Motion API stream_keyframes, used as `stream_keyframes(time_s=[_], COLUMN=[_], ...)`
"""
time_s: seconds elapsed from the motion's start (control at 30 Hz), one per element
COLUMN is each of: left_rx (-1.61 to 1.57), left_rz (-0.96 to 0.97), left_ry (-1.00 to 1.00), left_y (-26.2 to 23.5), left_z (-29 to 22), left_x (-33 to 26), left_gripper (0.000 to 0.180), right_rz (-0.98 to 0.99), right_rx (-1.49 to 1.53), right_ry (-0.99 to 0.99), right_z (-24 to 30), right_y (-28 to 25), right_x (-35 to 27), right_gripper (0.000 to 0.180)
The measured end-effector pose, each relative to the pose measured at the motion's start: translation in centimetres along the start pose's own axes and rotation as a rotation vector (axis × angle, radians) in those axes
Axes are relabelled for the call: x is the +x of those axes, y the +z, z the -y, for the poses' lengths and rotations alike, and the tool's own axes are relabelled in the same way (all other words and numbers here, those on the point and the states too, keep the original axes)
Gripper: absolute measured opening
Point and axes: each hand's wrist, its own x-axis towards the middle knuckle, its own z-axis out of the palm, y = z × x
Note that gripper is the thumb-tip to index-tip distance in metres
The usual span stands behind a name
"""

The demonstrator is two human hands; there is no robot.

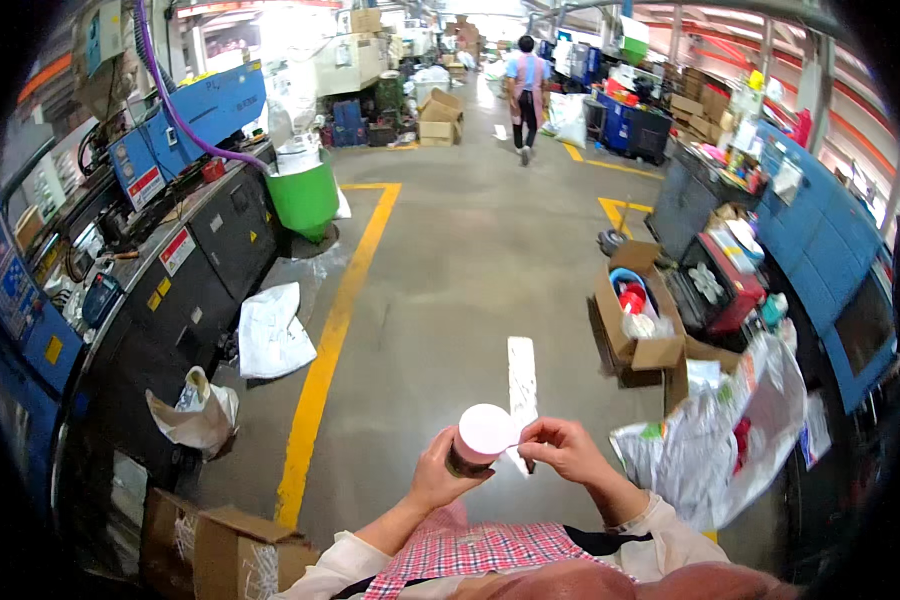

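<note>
- Tub [486, 430] in the left hand [442, 478], the right hand [562, 450] at its right side, both over the floor's [450, 290] near middle
- Machine [195, 280] along the floor's left edge, hopper [305, 205] by its far end
- Sack [274, 335] right of the machine; bag [200, 418] nearer; carton [232, 560] in the near left corner
- Open box [658, 352] toward the right edge; plastic bag [695, 455] nearer
- Person [525, 95] far ahead

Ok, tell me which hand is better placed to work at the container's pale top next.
Probably the right hand: it is poised in a pinch close beside the edge of the pale round top. The left hand is wrapped around the container and seems to be supporting it.
</note>
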Motion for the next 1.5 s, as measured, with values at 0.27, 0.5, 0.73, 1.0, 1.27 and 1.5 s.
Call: stream_keyframes(time_s=[0.27, 0.5, 0.73, 1.0, 1.27, 1.5], left_rx=[0.118, 0.159, 0.271, 0.198, 0.212, 0.204], left_rz=[-0.106, 0.221, -0.027, -0.128, 0.134, 0.157], left_ry=[0.171, 0.258, -0.358, -0.713, -0.093, -0.227], left_y=[-1.4, -2.4, -10.9, -14.0, -6.0, -3.3], left_z=[14.3, 26.8, 46.2, 62.2, 62.1, 72.6], left_x=[44.8, 76.0, 97.7, 125.5, 178.1, 212.4], left_gripper=[0.077, 0.082, 0.035, 0.021, 0.020, 0.005], right_rz=[0.007, -0.240, -0.412, -0.551, -0.807, -0.783], right_rx=[0.490, 0.369, 0.429, 0.420, 0.422, 0.442], right_ry=[0.164, 0.119, 0.226, 0.241, 0.233, 0.198], right_z=[2.6, 3.0, 1.6, 2.2, 3.3, 2.8], right_y=[-19.9, -36.4, -54.5, -76.2, -95.8, -115.1], right_x=[40.9, 65.5, 92.1, 122.6, 150.8, 178.1], right_gripper=[0.017, 0.018, 0.023, 0.023, 0.019, 0.024])
